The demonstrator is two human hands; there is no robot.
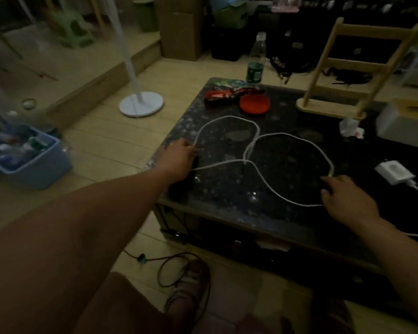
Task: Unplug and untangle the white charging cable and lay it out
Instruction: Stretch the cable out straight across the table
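Note:
The white charging cable (297, 139) lies on the dark speckled table (227, 196) in two loops that cross near the middle. My left hand (177, 157) rests at the table's left edge, fingers closed on the cable where both strands of the left loop meet. My right hand (345, 198) lies on the right loop, its fingertips at the cable's plug end; the grip itself is hard to make out in the dim light. A white charger block (395, 173) sits apart at the right, with a different white lead running from it.
A red round lid (254, 104), a red wrapper (219, 97) and a plastic bottle (256, 61) stand at the table's back. A wooden rack (343, 75), crumpled tissue (349, 126) and tissue box (405, 124) fill the right. A blue bin (29, 162), fan base (141, 103) and black floor cord (179, 266) lie below.

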